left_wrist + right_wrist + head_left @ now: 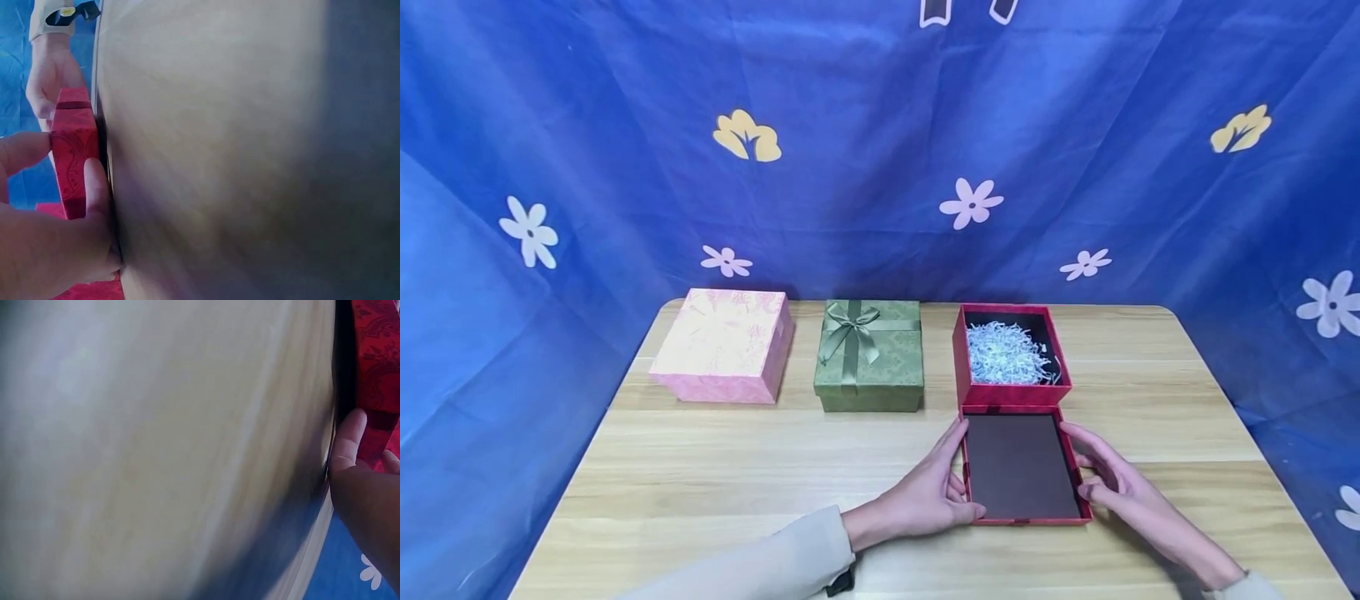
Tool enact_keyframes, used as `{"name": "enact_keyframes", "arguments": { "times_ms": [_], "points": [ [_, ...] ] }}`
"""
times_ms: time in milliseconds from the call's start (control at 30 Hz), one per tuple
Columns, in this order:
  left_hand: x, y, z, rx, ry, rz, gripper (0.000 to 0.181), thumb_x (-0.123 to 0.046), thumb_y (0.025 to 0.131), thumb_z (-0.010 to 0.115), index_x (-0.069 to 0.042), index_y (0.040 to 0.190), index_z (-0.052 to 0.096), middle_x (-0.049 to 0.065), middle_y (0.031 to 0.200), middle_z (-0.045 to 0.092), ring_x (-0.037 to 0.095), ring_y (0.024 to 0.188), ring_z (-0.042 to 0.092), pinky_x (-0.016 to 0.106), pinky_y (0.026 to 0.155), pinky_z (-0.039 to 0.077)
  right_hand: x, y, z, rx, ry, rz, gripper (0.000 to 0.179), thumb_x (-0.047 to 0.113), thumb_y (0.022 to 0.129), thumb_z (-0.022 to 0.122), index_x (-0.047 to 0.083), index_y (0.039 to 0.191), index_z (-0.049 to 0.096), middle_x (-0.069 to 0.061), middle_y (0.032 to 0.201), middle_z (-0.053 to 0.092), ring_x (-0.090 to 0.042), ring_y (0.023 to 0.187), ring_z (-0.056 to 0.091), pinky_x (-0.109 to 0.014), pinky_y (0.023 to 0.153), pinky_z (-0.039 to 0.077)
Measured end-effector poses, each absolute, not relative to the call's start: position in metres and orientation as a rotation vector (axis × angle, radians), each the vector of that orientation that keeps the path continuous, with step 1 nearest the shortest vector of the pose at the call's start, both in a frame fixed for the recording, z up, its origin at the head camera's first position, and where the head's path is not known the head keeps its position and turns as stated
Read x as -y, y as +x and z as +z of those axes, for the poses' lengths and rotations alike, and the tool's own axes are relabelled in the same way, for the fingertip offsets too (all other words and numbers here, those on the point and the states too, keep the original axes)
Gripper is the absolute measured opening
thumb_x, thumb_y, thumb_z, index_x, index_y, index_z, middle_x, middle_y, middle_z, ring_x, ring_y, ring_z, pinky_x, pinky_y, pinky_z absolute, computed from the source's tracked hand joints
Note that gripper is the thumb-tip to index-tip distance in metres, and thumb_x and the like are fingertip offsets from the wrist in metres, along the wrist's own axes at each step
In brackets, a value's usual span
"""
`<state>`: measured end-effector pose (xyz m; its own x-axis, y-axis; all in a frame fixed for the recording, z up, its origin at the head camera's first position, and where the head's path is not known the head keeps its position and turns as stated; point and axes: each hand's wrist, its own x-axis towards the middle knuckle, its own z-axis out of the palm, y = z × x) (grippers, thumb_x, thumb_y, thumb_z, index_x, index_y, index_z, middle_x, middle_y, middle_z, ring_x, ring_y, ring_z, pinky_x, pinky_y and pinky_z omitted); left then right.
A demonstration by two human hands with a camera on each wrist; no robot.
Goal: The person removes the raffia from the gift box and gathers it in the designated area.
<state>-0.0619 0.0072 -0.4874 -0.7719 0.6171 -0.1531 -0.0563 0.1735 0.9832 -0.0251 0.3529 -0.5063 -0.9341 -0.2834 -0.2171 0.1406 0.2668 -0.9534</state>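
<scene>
A red box lid point(1021, 467) lies inside up, its dark lining showing, in front of the open red box point(1015, 396). My left hand point(921, 492) holds the lid's left side, thumb at the near corner and index finger towards the far one. On the opposite side, my right hand point(1116, 479) grips the lid with its index finger forward and thumb near the front. Both wrist views show fingers against the patterned red side point(75, 150). Pale blue shredded paper point(1006, 354) fills part of the red box.
A green gift box point(880, 367) with a ribbon bow stands left of the red box. Farther left is a pink box point(722, 350). All rest on a wooden table point(737, 467), with a blue flowered cloth point(850, 150) hanging behind and at both sides.
</scene>
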Motion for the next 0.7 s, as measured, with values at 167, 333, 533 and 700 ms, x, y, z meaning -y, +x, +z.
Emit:
{"name": "enact_keyframes", "arguments": {
  "times_ms": [167,333,533,700],
  "points": [
    [-0.006,-0.062,-0.486,-1.915,0.53,1.642,0.119,0.001,0.086,0.09,-0.014,0.176,0.014,0.002,0.183,0.004,0.012,0.085,0.067,0.024,0.078,0.06,-0.348,-0.024,-0.508,-2.267,-0.192,-1.714,0.075,0.001,0.105,0.063,0.015,0.172,0.033,-0.021,0.171,0.031,-0.006,0.133,0.051,-0.027,0.099,0.055],
    [-0.005,-0.065,-0.487,-1.959,0.545,1.608,0.117,-0.003,0.085,0.091,-0.014,0.176,0.017,0.003,0.182,0.008,0.011,0.084,0.066,0.023,0.074,0.059,-0.342,-0.022,-0.507,-2.413,-0.285,-1.66,0.073,-0.006,0.103,0.062,0.01,0.169,0.037,-0.022,0.162,0.042,-0.01,0.126,0.053,-0.022,0.094,0.051],
    [-0.003,-0.068,-0.485,-2.0,0.521,1.596,0.115,-0.013,0.085,0.092,-0.015,0.175,0.021,0.005,0.179,0.02,0.011,0.087,0.067,0.024,0.073,0.059,-0.338,-0.023,-0.502,-2.556,-0.298,-1.559,0.065,0.001,0.105,0.066,0.009,0.165,0.042,-0.021,0.158,0.049,-0.005,0.127,0.054,-0.02,0.097,0.051],
    [-0.002,-0.073,-0.478,-2.093,0.443,1.63,0.118,-0.025,0.084,0.093,-0.016,0.175,0.019,0.013,0.149,0.049,0.02,0.092,0.065,0.031,0.074,0.058,-0.337,-0.031,-0.488,-2.679,-0.253,-1.506,0.065,0.008,0.106,0.072,0.006,0.164,0.043,-0.025,0.152,0.056,-0.026,0.129,0.062,-0.022,0.094,0.055]
  ]
}}
